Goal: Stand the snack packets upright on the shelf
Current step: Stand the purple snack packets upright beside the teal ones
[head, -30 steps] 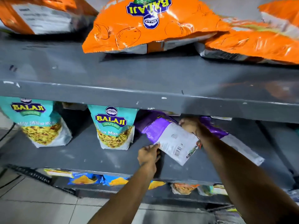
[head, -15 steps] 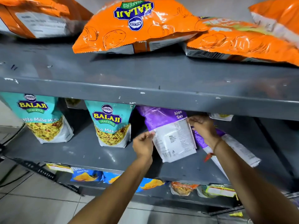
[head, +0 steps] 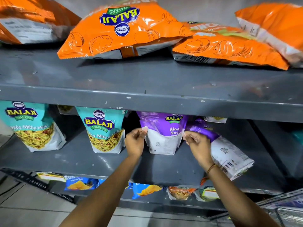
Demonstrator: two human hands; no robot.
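Raised from its earlier tilt, the purple Aloo Sev packet (head: 164, 135) stands upright on the middle shelf (head: 98, 163), left hand (head: 135, 141) pinching its left edge, right hand (head: 197, 145) half-curled at its right edge, grip indeterminate.

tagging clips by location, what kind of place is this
Most likely a small shop or its stockroom. Grey metal shelves in tiers hold many packets of one snack brand: orange wafer packets above, teal mix packets and purple Aloo Sev packets below, several of each.
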